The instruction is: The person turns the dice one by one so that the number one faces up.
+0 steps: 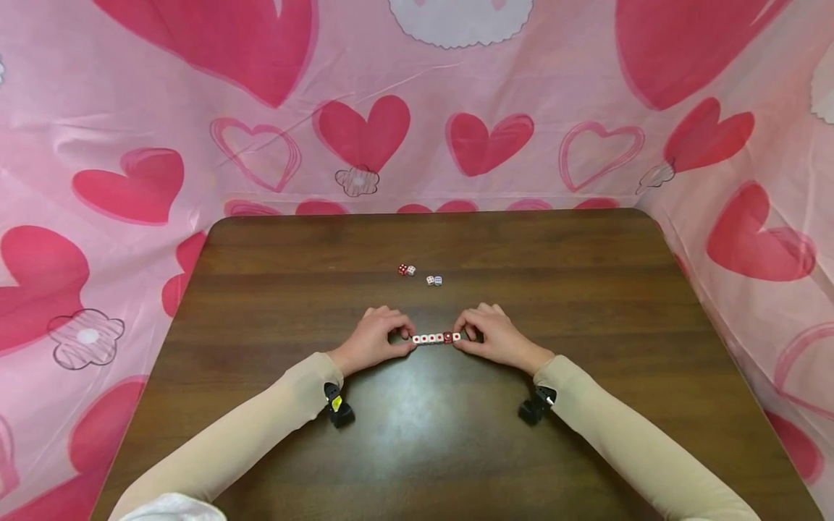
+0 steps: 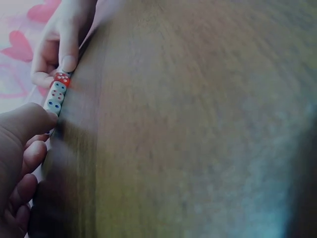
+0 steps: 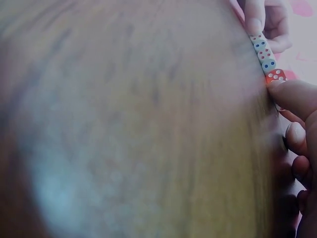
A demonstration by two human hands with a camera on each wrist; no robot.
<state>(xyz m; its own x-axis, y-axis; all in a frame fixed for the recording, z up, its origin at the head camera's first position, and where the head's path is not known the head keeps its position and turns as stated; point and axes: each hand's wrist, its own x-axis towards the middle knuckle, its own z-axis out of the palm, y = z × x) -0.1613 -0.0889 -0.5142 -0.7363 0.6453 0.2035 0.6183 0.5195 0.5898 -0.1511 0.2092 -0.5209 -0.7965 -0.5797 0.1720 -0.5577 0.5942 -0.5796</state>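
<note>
A straight row of several small dice (image 1: 432,339) runs left to right between the two hands, mostly white with one red die (image 1: 447,337) second from the right end. My left hand (image 1: 376,335) pinches the white die at the left end between thumb and index finger. At the other end, my right hand (image 1: 496,336) grips the last die the same way, its thumb beside the red one. Blue and red pips show on the row's near side in the left wrist view, where the red die (image 2: 62,79) has white pips. Fingertips partly hide both end dice.
Beyond the row on the brown wooden table (image 1: 417,449) lie a loose red die (image 1: 402,270) with a white die (image 1: 411,270) beside it. Slightly right and nearer is a pair of white dice (image 1: 434,281). A pink heart-patterned cloth (image 1: 430,79) hangs around the table.
</note>
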